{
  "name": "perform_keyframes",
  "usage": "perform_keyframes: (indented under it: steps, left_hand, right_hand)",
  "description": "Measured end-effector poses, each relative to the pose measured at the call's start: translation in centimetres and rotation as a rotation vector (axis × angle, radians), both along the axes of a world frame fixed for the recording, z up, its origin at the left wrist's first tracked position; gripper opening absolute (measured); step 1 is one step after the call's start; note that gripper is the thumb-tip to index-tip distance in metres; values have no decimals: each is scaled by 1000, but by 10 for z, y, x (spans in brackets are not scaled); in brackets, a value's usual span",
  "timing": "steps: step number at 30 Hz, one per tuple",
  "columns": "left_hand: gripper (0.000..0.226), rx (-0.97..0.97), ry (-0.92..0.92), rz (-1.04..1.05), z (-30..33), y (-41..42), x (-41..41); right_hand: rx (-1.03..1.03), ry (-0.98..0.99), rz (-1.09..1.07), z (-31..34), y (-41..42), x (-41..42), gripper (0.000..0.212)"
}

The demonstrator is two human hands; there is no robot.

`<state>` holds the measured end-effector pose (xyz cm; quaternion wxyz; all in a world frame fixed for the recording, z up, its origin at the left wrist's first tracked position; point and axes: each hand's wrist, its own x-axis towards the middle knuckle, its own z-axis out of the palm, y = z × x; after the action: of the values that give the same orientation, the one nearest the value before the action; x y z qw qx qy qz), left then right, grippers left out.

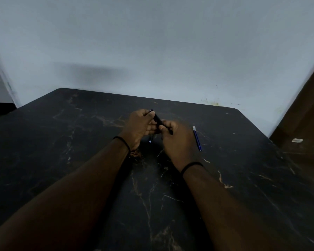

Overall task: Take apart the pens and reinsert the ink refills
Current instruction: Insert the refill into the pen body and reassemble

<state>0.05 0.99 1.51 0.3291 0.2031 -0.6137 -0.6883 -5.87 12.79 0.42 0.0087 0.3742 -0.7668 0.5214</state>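
Note:
A black pen (pixel 158 120) is held slantwise above the middle of the table, between both hands. My left hand (pixel 140 126) grips its far upper end, and my right hand (pixel 178 140) grips its near lower end. Most of the barrel is hidden by my fingers. A blue pen (pixel 197 138) with a pale tip lies flat on the table just right of my right hand. A small dark part with a bluish glint (pixel 150 140) lies on the table below my hands; I cannot tell what it is.
The black marbled table (pixel 80 142) stands against a pale wall (pixel 152 42). A brown wooden surface (pixel 304 127) rises at the right, with a small white tag (pixel 297 140) on it. Each of my wrists carries a black band.

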Motion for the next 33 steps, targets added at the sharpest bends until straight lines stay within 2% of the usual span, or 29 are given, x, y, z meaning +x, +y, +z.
perform_keyframes:
  steps: [6, 13, 20, 23, 29, 33]
  left_hand:
    - [20, 75, 115, 120, 5, -6, 8]
    - [32, 148, 132, 110, 0, -16, 14]
    - [18, 183, 183, 76, -4, -23, 13]
    - [17, 183, 197, 56, -6, -24, 13]
    - [21, 214, 202, 29, -7, -28, 14]
    - [19, 216, 208, 31, -6, -28, 14]
  right_hand:
    - [95, -68, 72, 1, 2, 2, 11]
    - [144, 88, 12, 2, 4, 0, 8]
    - [111, 68, 6, 2, 2, 1, 17]
    - [92, -4, 40, 2, 3, 3, 20]
    - [-13, -392, 225, 5, 2, 9, 22]
    - [3, -449, 291, 5, 1, 10, 23]
